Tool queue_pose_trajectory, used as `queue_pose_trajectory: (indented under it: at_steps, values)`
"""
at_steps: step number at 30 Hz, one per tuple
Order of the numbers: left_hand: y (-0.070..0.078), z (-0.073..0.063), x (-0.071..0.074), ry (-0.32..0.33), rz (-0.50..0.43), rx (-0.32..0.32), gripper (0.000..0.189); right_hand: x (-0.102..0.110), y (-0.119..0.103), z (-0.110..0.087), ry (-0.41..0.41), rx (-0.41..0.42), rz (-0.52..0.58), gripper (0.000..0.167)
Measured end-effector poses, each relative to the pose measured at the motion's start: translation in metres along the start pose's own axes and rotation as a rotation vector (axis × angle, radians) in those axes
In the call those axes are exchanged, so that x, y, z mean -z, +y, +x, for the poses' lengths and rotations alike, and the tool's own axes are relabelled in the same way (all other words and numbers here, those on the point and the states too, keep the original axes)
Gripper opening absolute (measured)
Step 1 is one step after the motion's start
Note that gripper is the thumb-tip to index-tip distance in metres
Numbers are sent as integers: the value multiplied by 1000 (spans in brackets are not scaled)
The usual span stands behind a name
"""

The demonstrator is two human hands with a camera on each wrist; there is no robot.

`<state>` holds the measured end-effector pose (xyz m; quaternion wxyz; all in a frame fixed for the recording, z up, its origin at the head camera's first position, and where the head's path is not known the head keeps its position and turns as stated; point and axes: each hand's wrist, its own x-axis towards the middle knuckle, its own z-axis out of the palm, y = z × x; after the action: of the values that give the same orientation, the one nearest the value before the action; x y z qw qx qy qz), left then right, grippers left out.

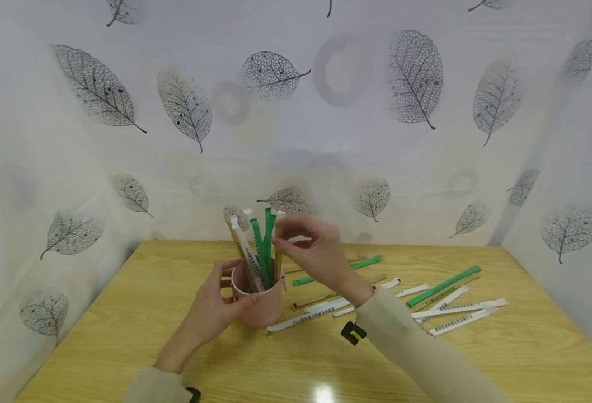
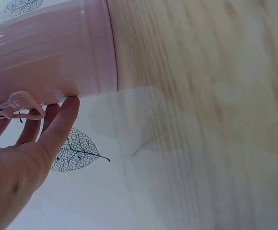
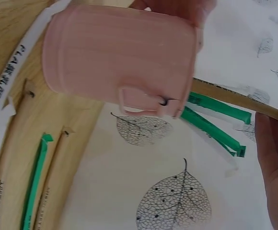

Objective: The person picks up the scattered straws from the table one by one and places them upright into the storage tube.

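Observation:
A small pink bucket (image 1: 263, 312) with wire side handles stands upright on the table, several paper-wrapped straws leaning in it. My left hand (image 1: 206, 310) holds it from the left, thumb near the front rim and fingers around the far side. In the left wrist view those fingers (image 2: 57, 127) touch the bucket wall beside a handle (image 2: 26, 103). Above the rim, my right hand (image 1: 316, 249) pinches the upper end of a brown-wrapped straw (image 3: 230, 97) whose lower part is inside the bucket. Green straws (image 3: 215, 132) and a white straw (image 1: 248, 252) stand beside it.
Several loose wrapped straws lie right of the bucket: white straws (image 1: 464, 308), a green straw (image 1: 443, 286) and brown straws (image 1: 310, 302). Some lie partly under the right forearm. A leaf-printed curtain (image 1: 296, 134) closes off the table's back and sides.

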<state>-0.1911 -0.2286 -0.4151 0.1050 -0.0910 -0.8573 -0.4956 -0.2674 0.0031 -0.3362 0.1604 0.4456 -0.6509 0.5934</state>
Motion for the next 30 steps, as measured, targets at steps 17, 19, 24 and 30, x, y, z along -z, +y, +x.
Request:
queue_pose_trajectory:
  at_steps: [17, 19, 24, 30]
  values:
    - [1, 0, 0, 2, 9, -2, 69, -4, 15, -15, -44, -14, -56, 32]
    - [0, 0, 0, 1, 10, -5, 69, -3, 17, -15, -44, -2, -52, 36]
    - [-1, -1, 0, 3, 12, -11, 69, 1, 19, -16, -57, 34, -41, 47]
    - [0, 0, 0, -7, 2, 9, 70, 15, 19, -17, -55, 46, -86, 49]
